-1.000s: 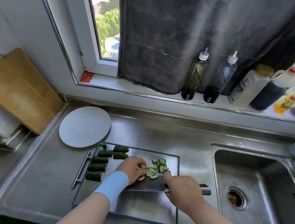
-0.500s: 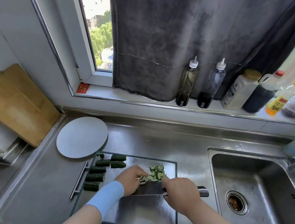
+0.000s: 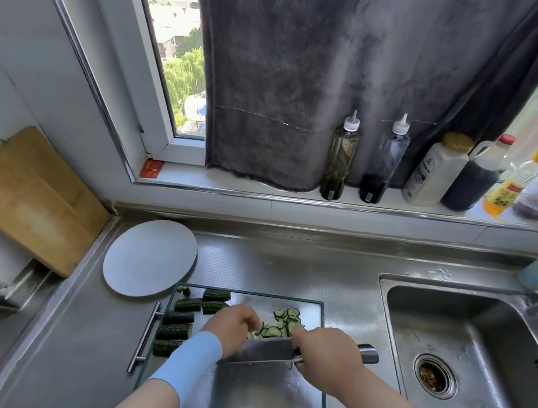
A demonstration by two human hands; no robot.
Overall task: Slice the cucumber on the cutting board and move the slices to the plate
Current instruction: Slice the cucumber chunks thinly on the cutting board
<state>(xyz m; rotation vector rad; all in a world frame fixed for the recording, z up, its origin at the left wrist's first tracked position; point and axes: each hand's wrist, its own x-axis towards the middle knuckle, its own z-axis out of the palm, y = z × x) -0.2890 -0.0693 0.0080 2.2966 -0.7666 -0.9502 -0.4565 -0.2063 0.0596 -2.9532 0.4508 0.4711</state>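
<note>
Several dark green cucumber chunks (image 3: pixel 177 317) lie along the left side of the shiny, dark-rimmed rectangular cutting board (image 3: pixel 267 400), left of the left hand (image 3: pixel 231 326). Its curled fingertips pin a pale cucumber stub (image 3: pixel 250 336) beside the broad steel cleaver (image 3: pixel 266 350), which the right hand (image 3: pixel 325 357) grips by the handle. Thin cucumber slices (image 3: pixel 282 321) are heaped just beyond both hands. The round grey plate (image 3: pixel 149 258) sits beyond the board's left corner. Labels on the windowsill bottles (image 3: pixel 427 177) are too small to read.
</note>
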